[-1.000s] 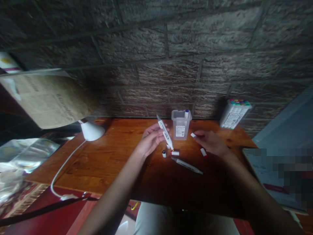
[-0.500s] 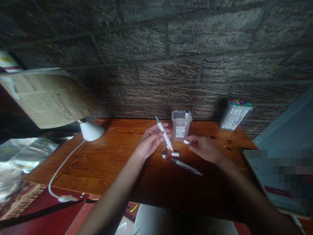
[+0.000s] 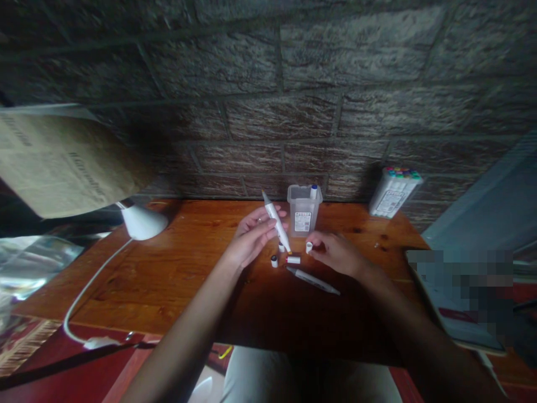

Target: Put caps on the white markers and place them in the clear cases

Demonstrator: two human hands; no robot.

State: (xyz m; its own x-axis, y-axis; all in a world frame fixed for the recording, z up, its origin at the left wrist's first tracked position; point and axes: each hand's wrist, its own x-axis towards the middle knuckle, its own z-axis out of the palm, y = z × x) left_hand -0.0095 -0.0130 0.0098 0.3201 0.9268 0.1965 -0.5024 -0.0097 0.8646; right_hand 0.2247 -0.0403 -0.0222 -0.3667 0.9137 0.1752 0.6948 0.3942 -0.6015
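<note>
My left hand is closed around a white marker, held slanted with both tips bare. My right hand pinches a small white marker cap just right of the marker's lower tip. On the wooden table below lie two loose caps, a red-ended cap and a second uncapped marker. Just behind stands a clear plastic holder with one blue-capped marker in it.
A full box of coloured markers stands at the back right by the brick wall. A white lamp base with its cable and a paper-covered shade are at the left. A book or tablet lies at the right.
My right hand has moved left with the cap, from beside the holder to close by the lower tip of the marker in my left hand. The view has shifted slightly.
</note>
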